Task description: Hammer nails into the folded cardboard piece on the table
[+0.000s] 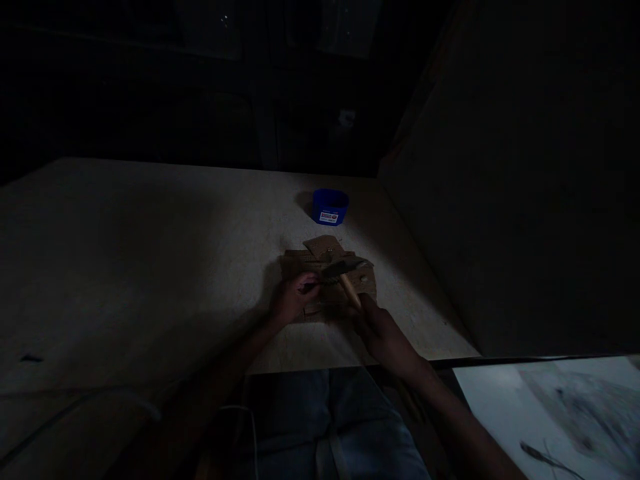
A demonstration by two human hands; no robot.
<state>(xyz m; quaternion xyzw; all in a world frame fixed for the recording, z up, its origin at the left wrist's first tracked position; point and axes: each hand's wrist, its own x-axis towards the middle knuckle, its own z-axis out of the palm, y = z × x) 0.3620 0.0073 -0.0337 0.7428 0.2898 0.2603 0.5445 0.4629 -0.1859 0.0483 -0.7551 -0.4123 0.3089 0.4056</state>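
Observation:
In the dim light my right hand (pixel 379 331) is closed around the wooden handle of a hammer (pixel 351 291). The hammer's dark head is over a stack of brown cardboard pieces (pixel 315 310) on the table. My left hand (pixel 293 298) rests at the left side of the cardboard. Its fingers are curled together near the hammer head, and whatever they pinch is too dark and small to name. A loose cardboard flap (pixel 324 247) tilts up at the back of the stack. A small pale bit (pixel 363 279) lies on the cardboard at right.
A blue plastic container (pixel 330 208) with a white label stands behind the cardboard. The pale wooden table (pixel 200 233) meets a tall dark panel (pixel 525 187) on the right. A cable (pixel 100 393) runs across the lower left. A small dark object (pixel 31 359) lies at far left.

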